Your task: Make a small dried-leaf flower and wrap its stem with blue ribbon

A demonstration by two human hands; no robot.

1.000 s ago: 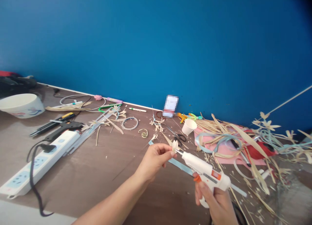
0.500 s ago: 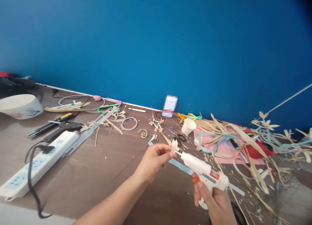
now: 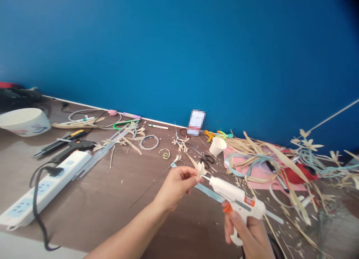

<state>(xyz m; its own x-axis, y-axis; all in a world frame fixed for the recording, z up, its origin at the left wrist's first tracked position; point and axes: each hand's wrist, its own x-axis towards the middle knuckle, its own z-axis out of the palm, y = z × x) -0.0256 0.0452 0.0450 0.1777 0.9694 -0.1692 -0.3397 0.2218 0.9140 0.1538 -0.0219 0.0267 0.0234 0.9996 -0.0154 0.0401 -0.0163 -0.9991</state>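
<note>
My left hand (image 3: pixel 179 186) pinches a small pale flower made of dried leaf strips (image 3: pixel 201 169) above the brown table (image 3: pixel 117 199). My right hand (image 3: pixel 248 233) grips the handle of a white glue gun (image 3: pixel 237 199) with an orange trigger, one finger on the trigger. The gun's metal nozzle touches the base of the flower. A light blue strip (image 3: pixel 207 191) lies on the table under both hands.
A white power strip (image 3: pixel 42 188) with a black plug and cord lies at the left, beside a black glue gun (image 3: pixel 71 148) and a white bowl (image 3: pixel 25 121). Scissors (image 3: pixel 204 158), a paper cup (image 3: pixel 217 145) and a heap of dried leaf strips (image 3: pixel 280 165) lie to the right.
Almost nothing has moved. The glue gun's nozzle stays at the flower while both hands shift a few pixels.
</note>
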